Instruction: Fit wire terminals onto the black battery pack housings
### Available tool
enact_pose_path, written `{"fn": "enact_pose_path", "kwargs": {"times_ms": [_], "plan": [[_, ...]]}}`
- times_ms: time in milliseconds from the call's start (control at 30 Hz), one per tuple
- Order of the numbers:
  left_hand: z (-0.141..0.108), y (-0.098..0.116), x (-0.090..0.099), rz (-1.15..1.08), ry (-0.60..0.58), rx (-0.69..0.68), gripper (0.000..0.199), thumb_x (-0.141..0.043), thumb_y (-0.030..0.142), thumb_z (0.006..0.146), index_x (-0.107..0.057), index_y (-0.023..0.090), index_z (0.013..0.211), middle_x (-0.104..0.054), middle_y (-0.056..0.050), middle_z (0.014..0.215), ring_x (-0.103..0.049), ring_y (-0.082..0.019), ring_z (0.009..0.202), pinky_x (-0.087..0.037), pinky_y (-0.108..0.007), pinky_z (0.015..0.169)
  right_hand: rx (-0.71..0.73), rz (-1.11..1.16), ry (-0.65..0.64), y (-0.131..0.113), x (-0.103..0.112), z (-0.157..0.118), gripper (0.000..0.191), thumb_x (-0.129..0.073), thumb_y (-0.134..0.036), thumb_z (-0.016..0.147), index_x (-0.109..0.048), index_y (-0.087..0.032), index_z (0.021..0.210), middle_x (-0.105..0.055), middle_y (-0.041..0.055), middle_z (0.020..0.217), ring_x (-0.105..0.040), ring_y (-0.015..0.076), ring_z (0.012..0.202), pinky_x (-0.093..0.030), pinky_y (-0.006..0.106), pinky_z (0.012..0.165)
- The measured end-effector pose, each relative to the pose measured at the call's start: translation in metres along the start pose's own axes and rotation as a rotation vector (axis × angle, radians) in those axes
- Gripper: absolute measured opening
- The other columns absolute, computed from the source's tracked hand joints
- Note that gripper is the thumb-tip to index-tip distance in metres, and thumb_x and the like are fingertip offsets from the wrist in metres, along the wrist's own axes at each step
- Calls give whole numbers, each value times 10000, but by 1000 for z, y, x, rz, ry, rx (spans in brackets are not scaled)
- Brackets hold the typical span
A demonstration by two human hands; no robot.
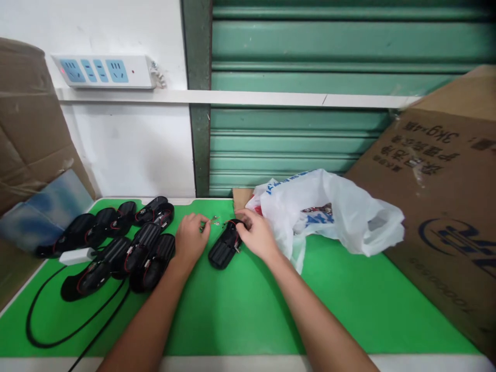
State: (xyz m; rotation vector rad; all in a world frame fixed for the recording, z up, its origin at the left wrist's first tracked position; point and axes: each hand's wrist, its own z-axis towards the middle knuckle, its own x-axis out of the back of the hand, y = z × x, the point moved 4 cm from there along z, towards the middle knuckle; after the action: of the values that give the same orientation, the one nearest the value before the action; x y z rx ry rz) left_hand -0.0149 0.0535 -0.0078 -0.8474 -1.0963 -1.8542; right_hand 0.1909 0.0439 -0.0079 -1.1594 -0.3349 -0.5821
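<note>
A black ribbed device point(223, 249) with a thin red wire lies on the green mat point(240, 320). My right hand point(256, 232) is at its upper right end, thumb and forefinger closed around something I cannot make out near the red wire. To the left of the device, my left hand point(192, 235) has its fingers bent together over a few small metal pieces point(215, 221) on the mat; what its fingertips pinch is too small to name. A small silvery part sticks out from the device's right side.
Several similar black devices point(143, 245), a white block point(76, 256) and a black cable point(42, 343) lie left. A white plastic bag point(349, 206) sits right, beside a large cardboard box point(437, 206). A power strip point(104, 71) hangs on the wall.
</note>
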Motion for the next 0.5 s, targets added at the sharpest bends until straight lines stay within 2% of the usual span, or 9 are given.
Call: {"fn": "enact_pose_path", "kwargs": {"times_ms": [100,200,333,400,500], "plan": [[0,0,1,-41,50,-28,107,-619,192,961,-716,201,915,-677,-73,874,-622,-275,908,-457,-368,798,-42,-72,-44,-2,4,0,357,-546,-267,793,-739,-217,1089,-632,-15,679,-586,204,635,-448,329,656],[-1,1,1,-88,106,-56,96,-640,169,944,-706,204,882,-660,-65,843,-609,-274,880,-446,-367,771,-81,-168,-134,-4,8,-1,392,-550,-271,799,-736,-224,1141,-660,-12,703,-582,199,622,-428,320,635],[-2,7,6,-136,145,-81,84,-642,165,948,-690,206,891,-645,-58,837,-596,-264,865,-443,-364,770,-62,-242,-242,-7,14,-4,259,-562,-280,808,-763,-235,965,-714,19,782,-615,208,690,-449,332,684],[-3,13,13,-168,176,-111,87,-625,168,963,-681,205,908,-657,-62,872,-599,-257,882,-453,-366,798,-23,-239,-256,-8,16,-4,241,-561,-281,810,-762,-228,930,-724,39,836,-635,220,747,-467,344,717],[-6,23,24,-221,230,-164,79,-604,186,983,-672,199,946,-684,-76,965,-613,-252,944,-470,-370,857,65,-166,-209,-12,18,-5,359,-551,-272,808,-750,-198,1097,-711,68,941,-649,239,832,-500,363,763]]}}
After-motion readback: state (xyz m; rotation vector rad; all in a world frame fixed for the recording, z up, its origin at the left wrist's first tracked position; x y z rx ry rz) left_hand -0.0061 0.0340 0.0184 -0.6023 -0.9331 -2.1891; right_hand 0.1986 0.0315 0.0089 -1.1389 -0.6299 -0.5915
